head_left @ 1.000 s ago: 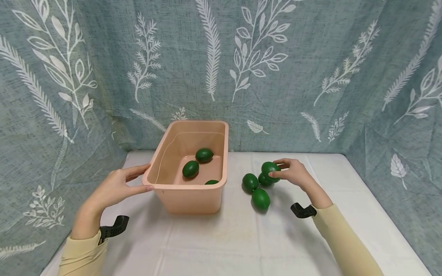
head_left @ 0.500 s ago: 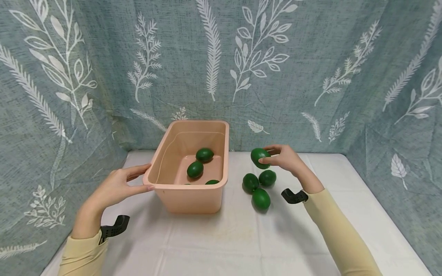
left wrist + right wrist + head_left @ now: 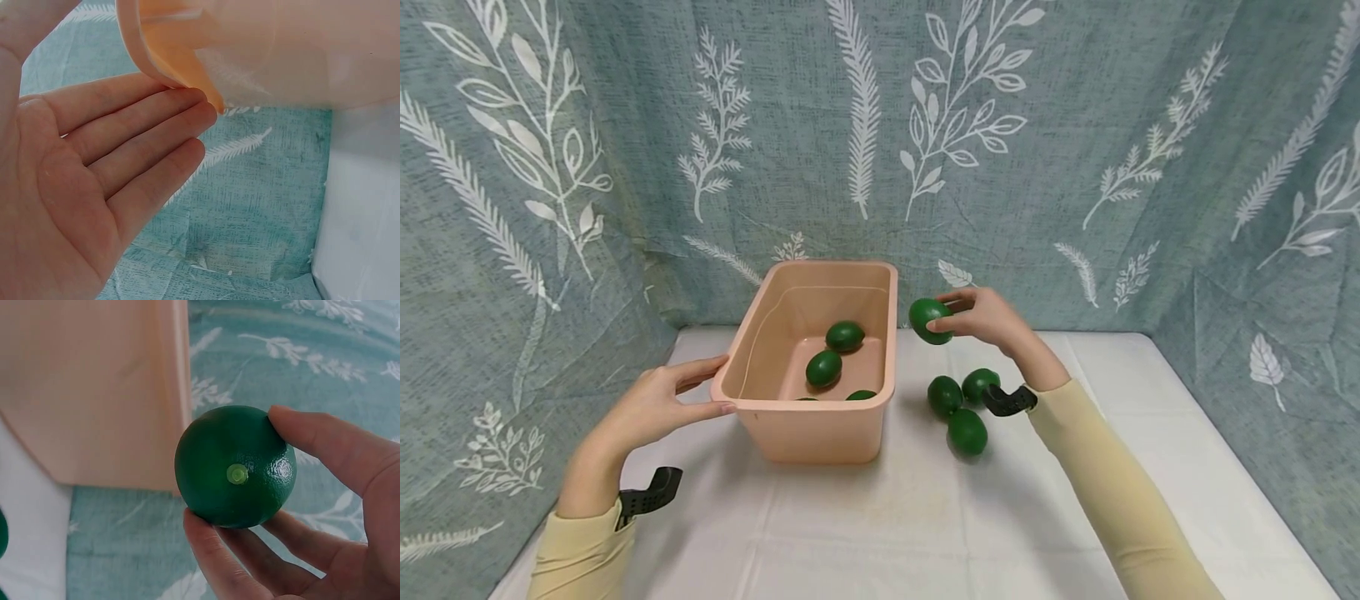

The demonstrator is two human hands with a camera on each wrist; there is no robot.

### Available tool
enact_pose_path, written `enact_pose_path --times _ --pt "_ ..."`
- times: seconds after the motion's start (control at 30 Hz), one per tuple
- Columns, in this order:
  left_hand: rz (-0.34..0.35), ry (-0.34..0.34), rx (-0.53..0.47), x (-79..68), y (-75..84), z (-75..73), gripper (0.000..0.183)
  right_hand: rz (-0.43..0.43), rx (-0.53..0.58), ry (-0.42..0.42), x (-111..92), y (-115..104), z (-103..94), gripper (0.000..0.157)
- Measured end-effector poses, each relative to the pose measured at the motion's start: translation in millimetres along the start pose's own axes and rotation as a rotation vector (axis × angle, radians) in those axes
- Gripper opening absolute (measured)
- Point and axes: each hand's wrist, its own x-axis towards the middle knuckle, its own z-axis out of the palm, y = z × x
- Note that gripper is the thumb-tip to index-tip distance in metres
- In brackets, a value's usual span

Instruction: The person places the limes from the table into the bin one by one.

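Observation:
My right hand (image 3: 992,321) holds a dark green lime (image 3: 929,321) between thumb and fingertips, raised above the table just right of the peach plastic bin (image 3: 820,437). In the right wrist view, the pale stem end of this lime (image 3: 219,462) faces the camera. My left hand (image 3: 658,408) touches the bin's left rim near its front corner, fingers straight and thumb at the front edge. Inside the bin lie several limes, among them one lime (image 3: 845,336) at the back and another lime (image 3: 823,368) mid-floor; the front wall partly hides others.
Three more limes sit close together on the white-covered table (image 3: 865,533): a left lime (image 3: 944,396), a front lime (image 3: 967,433) and a back lime (image 3: 980,386). A blue-green leaf-patterned cloth (image 3: 805,142) hangs behind and along both sides.
My right hand has lifted the lime off the group and carried it up and left toward the bin. One lime inside the bin has rolled slightly right. My left hand stays put.

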Motion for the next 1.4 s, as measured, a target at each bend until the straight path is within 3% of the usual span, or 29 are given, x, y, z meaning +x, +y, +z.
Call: enact_pose_path --times 0.5,1.4 --pt "-0.013 0.007 -0.005 -1.3 0.9 0.6 0.070 -0.024 0.051 -0.090 19.0 -44.9 21.4 0.057" --pt "0.007 0.016 -0.001 -0.4 -3.1 1.0 0.069 -0.046 0.034 -0.149 56.2 -85.0 65.3 0.058"
